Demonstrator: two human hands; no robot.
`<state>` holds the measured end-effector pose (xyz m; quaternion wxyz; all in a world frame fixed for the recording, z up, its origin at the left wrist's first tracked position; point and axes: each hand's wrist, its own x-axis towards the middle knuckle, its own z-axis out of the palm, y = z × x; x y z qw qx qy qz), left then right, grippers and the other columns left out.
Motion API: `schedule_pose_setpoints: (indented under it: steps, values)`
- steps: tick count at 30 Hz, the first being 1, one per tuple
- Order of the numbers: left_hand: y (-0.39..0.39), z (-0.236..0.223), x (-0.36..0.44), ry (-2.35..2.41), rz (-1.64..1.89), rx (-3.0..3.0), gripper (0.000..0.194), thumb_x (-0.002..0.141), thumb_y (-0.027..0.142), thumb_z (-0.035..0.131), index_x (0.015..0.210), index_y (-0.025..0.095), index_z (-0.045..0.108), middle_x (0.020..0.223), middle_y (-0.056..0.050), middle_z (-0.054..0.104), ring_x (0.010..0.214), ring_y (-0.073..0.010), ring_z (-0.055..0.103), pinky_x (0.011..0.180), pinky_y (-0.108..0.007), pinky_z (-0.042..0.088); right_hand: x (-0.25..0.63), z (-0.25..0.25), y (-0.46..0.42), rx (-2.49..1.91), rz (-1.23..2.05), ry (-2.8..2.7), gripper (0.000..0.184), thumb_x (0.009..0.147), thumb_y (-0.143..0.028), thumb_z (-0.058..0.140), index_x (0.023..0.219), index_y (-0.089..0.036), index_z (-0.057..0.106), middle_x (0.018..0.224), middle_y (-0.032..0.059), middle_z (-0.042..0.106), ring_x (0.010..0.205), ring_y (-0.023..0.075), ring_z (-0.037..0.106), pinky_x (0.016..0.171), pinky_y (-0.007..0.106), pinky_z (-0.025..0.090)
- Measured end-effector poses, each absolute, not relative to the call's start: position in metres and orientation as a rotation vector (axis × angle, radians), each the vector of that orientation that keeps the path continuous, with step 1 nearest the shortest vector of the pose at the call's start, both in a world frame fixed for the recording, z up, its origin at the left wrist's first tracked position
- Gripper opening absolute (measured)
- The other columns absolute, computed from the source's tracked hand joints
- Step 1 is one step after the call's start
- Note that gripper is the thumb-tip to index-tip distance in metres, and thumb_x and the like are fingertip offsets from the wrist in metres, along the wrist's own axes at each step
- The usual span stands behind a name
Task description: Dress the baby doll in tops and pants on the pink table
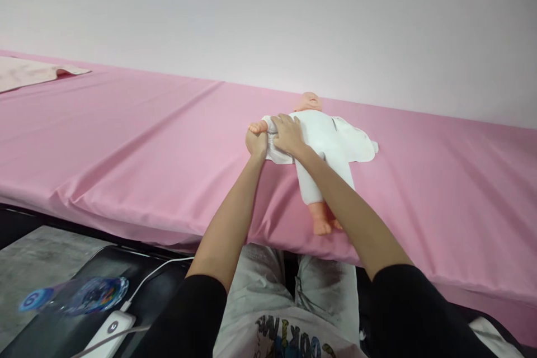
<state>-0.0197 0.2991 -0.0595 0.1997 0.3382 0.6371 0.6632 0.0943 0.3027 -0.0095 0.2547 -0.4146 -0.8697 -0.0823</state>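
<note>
A baby doll (319, 128) in a white garment lies on its back on the pink-covered table, its head by the wall and its bare feet toward me. My left hand (257, 144) is closed around the doll's hand and wrist at the left, with the small doll fingers showing above mine. On the white sleeve (280, 155) near the doll's shoulder is my right hand (288, 134), its fingers bent over the cloth. The garment's other sleeve (356, 142) lies spread flat at the right. My right forearm crosses over the doll's legs and hides part of them.
The pink cover (168, 140) spreads across the table up to a white wall (268, 17). A pale cloth (33, 72) lies at the far left. Below the table edge, a black seat (155, 285) holds a plastic bottle (84, 295) and a white power strip (111, 333) with cables.
</note>
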Motion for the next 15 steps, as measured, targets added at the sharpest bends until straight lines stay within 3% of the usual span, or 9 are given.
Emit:
schedule_pose_setpoints:
  steps: [3, 9, 12, 15]
  values:
    - [0.304, -0.058, -0.017, 1.801, 1.930, 0.690, 0.019, 0.074, 0.016, 0.048, 0.091, 0.022, 0.056, 0.096, -0.003, 0.066, 0.097, -0.0203, 0.063, 0.086, -0.032, 0.047, 0.127, -0.003, 0.301, -1.294, -0.206, -2.281, 0.040, 0.079, -0.018, 0.047, 0.117, -0.011, 0.059, 0.127, 0.0181, 0.056, 0.119, 0.0329, 0.047, 0.102, 0.049, 0.030]
    - [0.287, -0.047, -0.014, 1.809, 2.248, 0.643, 0.045, 0.075, 0.008, 0.045, 0.118, 0.021, 0.048, 0.121, -0.008, 0.061, 0.117, -0.0198, 0.055, 0.100, -0.033, 0.042, 0.185, -0.003, 0.314, -1.402, -0.008, -2.012, 0.037, 0.084, -0.027, 0.048, 0.116, -0.011, 0.060, 0.123, 0.0143, 0.060, 0.117, 0.0272, 0.051, 0.104, 0.041, 0.036]
    - [0.275, -0.040, -0.004, 1.750, 2.495, 1.000, 0.049, 0.073, 0.002, 0.041, 0.118, 0.019, 0.048, 0.119, -0.009, 0.060, 0.120, -0.0187, 0.051, 0.105, -0.033, 0.037, 0.202, -0.006, 0.320, -1.491, 0.151, -1.928, 0.048, 0.087, -0.040, 0.049, 0.125, -0.011, 0.055, 0.131, 0.0145, 0.056, 0.124, 0.0273, 0.048, 0.107, 0.041, 0.034]
    - [0.269, -0.038, 0.017, 1.501, 2.356, 1.442, 0.042, 0.074, 0.003, 0.042, 0.112, 0.019, 0.053, 0.103, -0.007, 0.063, 0.106, -0.0185, 0.057, 0.098, -0.031, 0.042, 0.220, -0.011, 0.327, -1.632, 0.275, -1.840, 0.060, 0.090, -0.053, 0.042, 0.131, -0.010, 0.051, 0.135, 0.0165, 0.053, 0.124, 0.0287, 0.049, 0.104, 0.041, 0.036]
